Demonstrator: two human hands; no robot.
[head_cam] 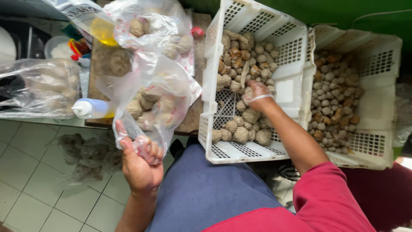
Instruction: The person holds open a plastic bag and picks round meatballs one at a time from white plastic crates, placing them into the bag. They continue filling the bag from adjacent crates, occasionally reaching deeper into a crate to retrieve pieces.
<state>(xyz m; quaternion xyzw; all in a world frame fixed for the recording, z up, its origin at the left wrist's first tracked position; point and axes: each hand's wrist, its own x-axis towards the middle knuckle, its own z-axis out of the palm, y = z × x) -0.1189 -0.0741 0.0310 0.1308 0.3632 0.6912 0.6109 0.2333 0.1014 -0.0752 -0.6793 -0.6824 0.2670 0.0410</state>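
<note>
Meatballs point(240, 129), pale and lumpy, fill the near white plastic crate point(296, 92), which serves as the landmark here; its lower end holds larger grey balls and its upper end smaller brownish pieces. Inside that crate, the right hand point(256, 92), covered by a thin clear glove, is pressed down among the balls with fingers curled, though whether they actually grip one cannot be made out. Left of the crate, the left hand point(139, 161) pinches the gathered mouth of a clear plastic bag point(159, 101), which hangs open and already holds several of the balls. Beyond the crate on its right stands a second white crate point(377, 64), packed with smaller round balls, its far edge cut off. Above the held bag lies another bag point(146, 25) with a few balls, partly crumpled. Further left, a white squeeze bottle point(90, 108) lies beside a bulging bag point(40, 88) whose contents are blurred.
</note>
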